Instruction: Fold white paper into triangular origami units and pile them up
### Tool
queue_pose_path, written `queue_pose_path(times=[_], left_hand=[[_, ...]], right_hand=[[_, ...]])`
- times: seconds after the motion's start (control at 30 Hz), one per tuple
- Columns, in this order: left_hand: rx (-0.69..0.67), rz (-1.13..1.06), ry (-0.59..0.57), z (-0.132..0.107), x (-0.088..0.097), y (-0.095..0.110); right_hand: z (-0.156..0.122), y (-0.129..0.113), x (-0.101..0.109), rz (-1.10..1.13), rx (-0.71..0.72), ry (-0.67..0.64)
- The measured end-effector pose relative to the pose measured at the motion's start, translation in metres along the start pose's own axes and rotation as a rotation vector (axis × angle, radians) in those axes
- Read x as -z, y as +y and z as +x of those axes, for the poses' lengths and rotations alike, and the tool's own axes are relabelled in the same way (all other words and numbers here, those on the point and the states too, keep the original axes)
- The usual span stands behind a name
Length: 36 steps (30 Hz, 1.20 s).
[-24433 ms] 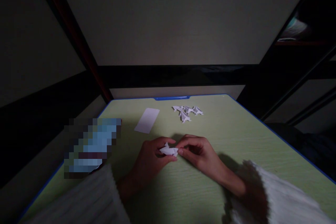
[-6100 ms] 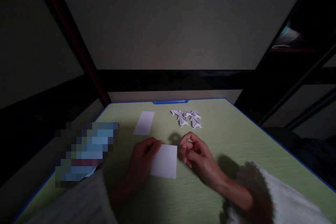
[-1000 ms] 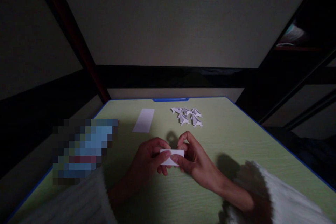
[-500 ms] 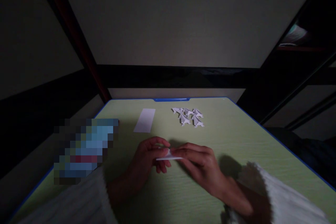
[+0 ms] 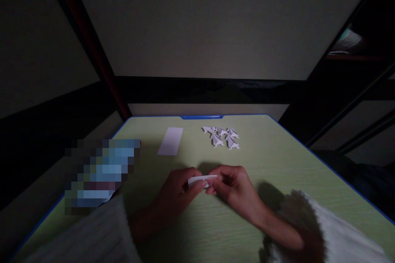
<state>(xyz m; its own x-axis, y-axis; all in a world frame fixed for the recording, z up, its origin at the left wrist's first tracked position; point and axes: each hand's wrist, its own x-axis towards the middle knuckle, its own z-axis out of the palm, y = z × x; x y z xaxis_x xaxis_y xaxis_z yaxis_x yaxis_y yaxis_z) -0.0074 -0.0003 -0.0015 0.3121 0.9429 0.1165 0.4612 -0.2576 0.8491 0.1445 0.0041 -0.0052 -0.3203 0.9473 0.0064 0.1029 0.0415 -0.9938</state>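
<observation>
Both hands meet over the middle of the green table (image 5: pixel 277 160). My left hand (image 5: pixel 177 193) and my right hand (image 5: pixel 233 189) pinch the two ends of a folded white paper (image 5: pixel 201 180), held just above the tabletop. The fingers of both hands are closed on it. Farther back lies a flat white paper slip (image 5: pixel 170 141). To its right sits a small cluster of folded white paper figures (image 5: pixel 222 137). White knit sleeves cover both wrists.
A blurred blue object (image 5: pixel 101 172) lies at the table's left edge. The table has a blue rim (image 5: pixel 202 116). Dark beams and a pale wall rise behind it. The room is dim.
Six seconds ago the sheet lay flat under my left hand. It is now folded into a narrow strip. In the last half second both hands closed in on its ends.
</observation>
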Motion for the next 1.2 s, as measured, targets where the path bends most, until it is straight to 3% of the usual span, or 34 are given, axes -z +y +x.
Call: queue_pose_path(times=[0.27,0.57,0.77,0.9,1.07,1.2], left_hand=[[0.085,-0.097,-0.098,-0.0037,-0.0039,-0.0049],[0.244,-0.276,0.030,0.0029,-0.0028,-0.0040],[0.150,-0.300,0.042,0.0014,-0.0039,-0.0039],[0.106,-0.154,0.063,-0.0008,-0.0028,-0.0018],[0.040,-0.030,-0.001,-0.0027,-0.0037,0.0016],[0.053,-0.036,-0.031,-0.0045,-0.0057,0.0046]], right_hand=[[-0.0042,0.0006,-0.0025,0.004,-0.009,-0.172],[-0.0040,-0.0025,-0.0047,0.118,-0.022,-0.046],[-0.0022,0.0029,-0.0058,0.222,-0.073,-0.085],[-0.0032,0.0048,-0.0049,0.078,-0.035,-0.157],[-0.0053,0.0012,-0.0041,-0.097,0.031,-0.233],[-0.0063,-0.0031,-0.0043,-0.164,0.102,-0.235]])
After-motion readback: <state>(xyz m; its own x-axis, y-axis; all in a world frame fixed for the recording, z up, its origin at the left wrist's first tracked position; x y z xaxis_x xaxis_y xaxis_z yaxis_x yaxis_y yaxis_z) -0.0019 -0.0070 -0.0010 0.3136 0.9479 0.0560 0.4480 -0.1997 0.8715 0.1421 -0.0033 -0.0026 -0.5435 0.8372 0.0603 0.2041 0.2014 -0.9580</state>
